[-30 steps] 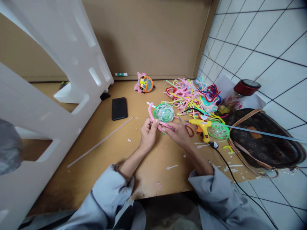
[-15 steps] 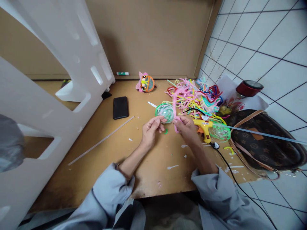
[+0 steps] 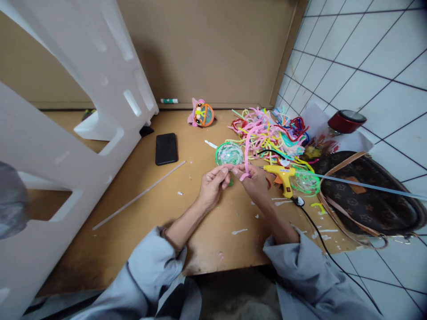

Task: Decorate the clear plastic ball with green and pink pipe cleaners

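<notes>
Desk (image 3: 200, 240): right hand (image 3: 256, 183) gripping pink strand (image 3: 247, 149), bent, apparently unattached to disc (image 3: 228, 153) beyond; left hand (image 3: 211, 190) pinched, contents unclear.

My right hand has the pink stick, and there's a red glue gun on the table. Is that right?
Not quite: the glue gun is yellow, as the head view shows. It's on the table, and your right hand has the pink stick.

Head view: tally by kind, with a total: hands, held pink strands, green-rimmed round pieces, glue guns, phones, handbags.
Left hand and right hand: 2
Held pink strand: 1
Green-rimmed round pieces: 2
Glue gun: 1
Phone: 1
Handbag: 1
Total: 8
</notes>
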A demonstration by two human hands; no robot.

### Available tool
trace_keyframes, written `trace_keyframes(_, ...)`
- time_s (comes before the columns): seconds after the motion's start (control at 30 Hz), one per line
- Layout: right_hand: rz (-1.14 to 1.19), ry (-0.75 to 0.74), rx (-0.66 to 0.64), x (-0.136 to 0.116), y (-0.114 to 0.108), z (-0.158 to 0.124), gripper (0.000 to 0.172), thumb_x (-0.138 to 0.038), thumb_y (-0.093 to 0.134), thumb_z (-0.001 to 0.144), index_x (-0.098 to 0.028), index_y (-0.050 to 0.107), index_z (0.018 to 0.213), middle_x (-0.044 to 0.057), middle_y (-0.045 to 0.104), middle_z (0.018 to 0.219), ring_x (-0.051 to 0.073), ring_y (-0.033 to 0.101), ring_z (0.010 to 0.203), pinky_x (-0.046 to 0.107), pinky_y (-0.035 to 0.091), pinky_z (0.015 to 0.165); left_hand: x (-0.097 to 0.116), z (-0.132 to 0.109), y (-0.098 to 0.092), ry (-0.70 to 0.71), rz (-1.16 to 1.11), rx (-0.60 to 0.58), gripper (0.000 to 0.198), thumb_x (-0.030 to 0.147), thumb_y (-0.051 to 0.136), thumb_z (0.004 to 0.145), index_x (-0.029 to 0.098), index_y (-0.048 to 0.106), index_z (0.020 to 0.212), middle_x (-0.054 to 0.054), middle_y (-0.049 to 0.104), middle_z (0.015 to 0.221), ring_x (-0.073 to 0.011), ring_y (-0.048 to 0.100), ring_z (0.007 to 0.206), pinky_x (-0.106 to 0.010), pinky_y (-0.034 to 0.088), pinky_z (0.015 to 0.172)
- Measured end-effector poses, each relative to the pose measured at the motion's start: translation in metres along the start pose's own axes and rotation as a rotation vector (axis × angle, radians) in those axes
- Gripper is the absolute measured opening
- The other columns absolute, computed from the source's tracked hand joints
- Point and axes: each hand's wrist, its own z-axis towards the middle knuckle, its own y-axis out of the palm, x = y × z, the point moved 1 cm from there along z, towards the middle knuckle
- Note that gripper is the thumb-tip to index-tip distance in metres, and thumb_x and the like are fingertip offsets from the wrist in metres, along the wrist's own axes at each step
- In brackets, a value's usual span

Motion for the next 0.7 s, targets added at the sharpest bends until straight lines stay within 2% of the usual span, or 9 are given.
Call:
trace_keyframes(0.17,-0.010,-0.011,-0.007,-0.004,0.002,-0.005,0.032,-0.047,0.066,0.079,-0.017,0.071,0.073,0.000,0.061,0.057,0.014,0.052,0.056,0.026,0.041,0.057,-0.005,-0.002,-0.003,0.057,0.120,-0.013,0.043,0.053,0.080,0.074,0.014,0.079,0.094,0.004,0.057,0.056,-0.0044,0.039,0.046,-0.021,0.030,0.050)
trace_keyframes(0.33,-0.156,-0.065,0.078,-0.005,0.001,-0.009,0.029,-0.044,0.063,0.083,-0.018,0.073,0.076,-0.002,0.060,0.054,0.012,0.046,0.049,0.025,0.035,0.050,-0.005,-0.007,-0.003,0.131,0.282,-0.028,0.047,0.056,0.075,0.079,0.015,0.079,0.102,0.003,0.057,0.058,-0.0066,0.044,0.051,-0.022,0.034,0.051)
trace_keyframes(0.53,-0.270,-0.153,0.186,-0.001,0.004,-0.012,0.023,-0.038,0.058,0.084,-0.023,0.061,0.066,-0.001,0.059,0.053,0.014,0.048,0.049,0.028,0.039,0.053,-0.005,-0.012,0.002,0.120,0.317,-0.036,0.049,0.056,0.074,0.080,0.015,0.080,0.105,0.004,0.056,0.056,-0.0067,0.042,0.049,-0.021,0.033,0.050)
trace_keyframes(0.7,-0.375,-0.216,0.262,-0.001,-0.001,-0.010,0.017,-0.030,0.057,0.079,-0.025,0.054,0.063,-0.002,0.055,0.052,0.015,0.047,0.049,0.030,0.039,0.055,-0.007,-0.012,0.002,0.077,0.301,-0.067,0.049,0.058,0.075,0.078,0.015,0.080,0.101,0.004,0.057,0.055,-0.0069,0.044,0.048,-0.022,0.033,0.049)
